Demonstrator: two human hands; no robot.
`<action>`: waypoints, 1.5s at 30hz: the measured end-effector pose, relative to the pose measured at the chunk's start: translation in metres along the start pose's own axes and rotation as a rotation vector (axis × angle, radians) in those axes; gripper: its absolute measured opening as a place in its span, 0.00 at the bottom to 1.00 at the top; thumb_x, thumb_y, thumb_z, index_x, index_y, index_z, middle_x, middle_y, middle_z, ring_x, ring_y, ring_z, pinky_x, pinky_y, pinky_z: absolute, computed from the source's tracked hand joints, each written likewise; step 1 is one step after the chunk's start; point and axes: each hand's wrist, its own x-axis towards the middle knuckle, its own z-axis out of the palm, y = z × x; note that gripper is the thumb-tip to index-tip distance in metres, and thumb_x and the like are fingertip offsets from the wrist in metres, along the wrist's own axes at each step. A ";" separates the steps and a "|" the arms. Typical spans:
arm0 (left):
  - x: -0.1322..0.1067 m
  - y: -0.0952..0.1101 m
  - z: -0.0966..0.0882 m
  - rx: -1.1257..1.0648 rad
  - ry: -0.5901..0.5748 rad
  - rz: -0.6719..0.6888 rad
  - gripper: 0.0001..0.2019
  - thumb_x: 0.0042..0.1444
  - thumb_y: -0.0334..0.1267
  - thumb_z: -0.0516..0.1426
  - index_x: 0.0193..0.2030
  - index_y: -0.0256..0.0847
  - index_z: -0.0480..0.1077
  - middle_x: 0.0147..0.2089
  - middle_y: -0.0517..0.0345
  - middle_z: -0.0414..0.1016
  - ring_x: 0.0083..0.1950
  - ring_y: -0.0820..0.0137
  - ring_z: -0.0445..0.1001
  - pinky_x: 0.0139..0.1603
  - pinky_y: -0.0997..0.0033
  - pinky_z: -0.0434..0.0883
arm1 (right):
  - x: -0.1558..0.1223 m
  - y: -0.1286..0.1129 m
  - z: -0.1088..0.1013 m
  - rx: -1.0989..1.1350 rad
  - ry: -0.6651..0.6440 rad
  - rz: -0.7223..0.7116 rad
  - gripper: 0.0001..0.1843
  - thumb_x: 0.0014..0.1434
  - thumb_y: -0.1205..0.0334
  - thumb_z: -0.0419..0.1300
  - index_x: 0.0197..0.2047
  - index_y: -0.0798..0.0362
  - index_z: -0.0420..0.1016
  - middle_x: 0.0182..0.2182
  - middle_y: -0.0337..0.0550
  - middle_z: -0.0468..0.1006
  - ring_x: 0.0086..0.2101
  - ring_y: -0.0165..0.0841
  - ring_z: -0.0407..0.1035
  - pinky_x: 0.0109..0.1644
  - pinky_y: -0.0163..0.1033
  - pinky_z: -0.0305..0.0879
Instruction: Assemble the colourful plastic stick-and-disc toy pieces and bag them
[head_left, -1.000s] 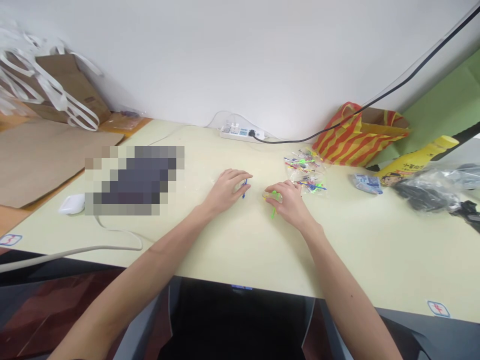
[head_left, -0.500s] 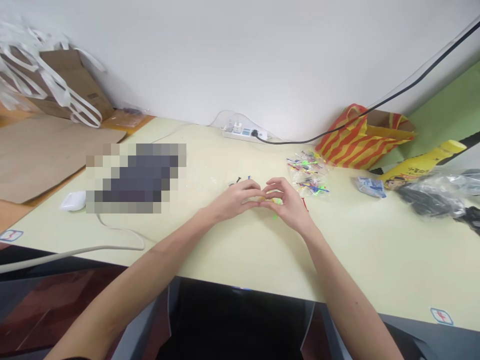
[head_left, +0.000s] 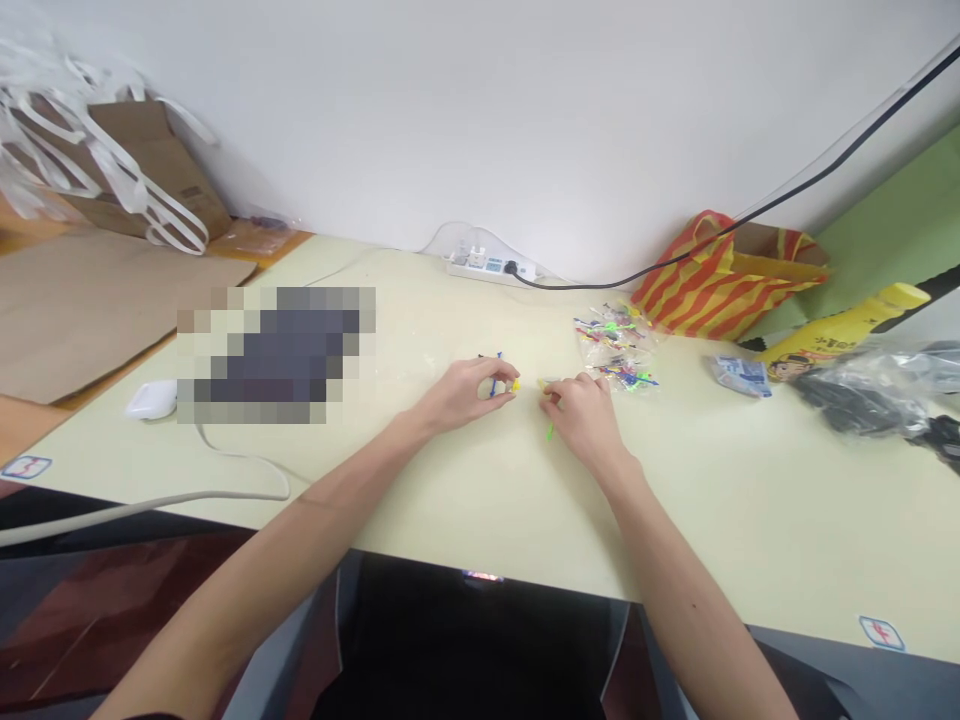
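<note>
My left hand (head_left: 469, 393) is closed in a pinch, with a small yellow plastic piece (head_left: 516, 386) at its thumb and fingertips. Just across from it, my right hand (head_left: 589, 415) grips another small yellow plastic piece (head_left: 544, 384), partly hidden by the fingers. A gap separates the two hands. A thin blue piece (head_left: 493, 387) shows between my left thumb and fingers, and more small pieces lie partly hidden behind that hand. Below my right fingertips, a bright green piece (head_left: 550, 432) sticks out. The exact shapes of the yellow pieces are too small to make out.
Clear bags of colourful plastic pieces (head_left: 615, 345) lie beyond my right hand. Further right are a striped paper bag (head_left: 697, 280), a yellow bottle (head_left: 832, 335) and a blue-white packet (head_left: 739, 375). A power strip (head_left: 487, 266) sits by the wall; a white cable (head_left: 247, 460) crosses the left side.
My hands were together at the fingertips and are now apart, each with a yellow piece. The right hand has turned palm-down.
</note>
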 end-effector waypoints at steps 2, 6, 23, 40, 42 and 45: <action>0.000 0.000 0.000 0.024 -0.005 -0.002 0.09 0.63 0.37 0.62 0.49 0.43 0.73 0.47 0.56 0.81 0.46 0.69 0.81 0.51 0.69 0.74 | -0.001 -0.004 0.001 -0.005 0.005 0.010 0.09 0.64 0.68 0.59 0.41 0.52 0.82 0.37 0.50 0.86 0.46 0.47 0.72 0.51 0.49 0.55; 0.001 0.002 -0.001 0.050 -0.006 -0.015 0.09 0.64 0.40 0.62 0.49 0.42 0.74 0.43 0.56 0.81 0.44 0.69 0.80 0.49 0.69 0.74 | -0.002 -0.009 0.003 0.061 0.037 0.024 0.13 0.64 0.70 0.58 0.46 0.54 0.82 0.38 0.51 0.86 0.46 0.47 0.74 0.53 0.50 0.56; 0.007 0.021 0.008 -0.632 0.115 -0.308 0.17 0.54 0.45 0.70 0.47 0.37 0.79 0.46 0.49 0.82 0.46 0.65 0.81 0.56 0.59 0.79 | -0.001 -0.031 0.001 1.086 0.327 0.143 0.09 0.56 0.62 0.65 0.41 0.51 0.81 0.38 0.44 0.85 0.38 0.39 0.81 0.47 0.43 0.76; 0.005 0.014 0.009 -0.477 0.141 -0.274 0.16 0.56 0.46 0.68 0.45 0.37 0.79 0.44 0.49 0.83 0.43 0.66 0.82 0.54 0.60 0.81 | -0.010 -0.042 -0.003 0.826 0.451 0.051 0.10 0.64 0.62 0.60 0.44 0.49 0.83 0.43 0.45 0.86 0.41 0.39 0.81 0.51 0.44 0.76; 0.005 0.014 0.009 -0.467 0.168 -0.279 0.16 0.55 0.45 0.69 0.44 0.36 0.80 0.44 0.49 0.83 0.43 0.66 0.82 0.54 0.59 0.81 | -0.011 -0.042 -0.002 0.826 0.451 0.041 0.11 0.64 0.64 0.60 0.45 0.48 0.84 0.44 0.44 0.86 0.42 0.38 0.81 0.52 0.44 0.76; 0.004 0.015 0.009 -0.473 0.198 -0.284 0.16 0.54 0.45 0.70 0.44 0.36 0.80 0.44 0.48 0.83 0.43 0.66 0.82 0.54 0.59 0.82 | -0.012 -0.044 -0.001 0.820 0.458 0.011 0.13 0.64 0.66 0.58 0.46 0.47 0.84 0.45 0.42 0.86 0.44 0.37 0.81 0.54 0.43 0.75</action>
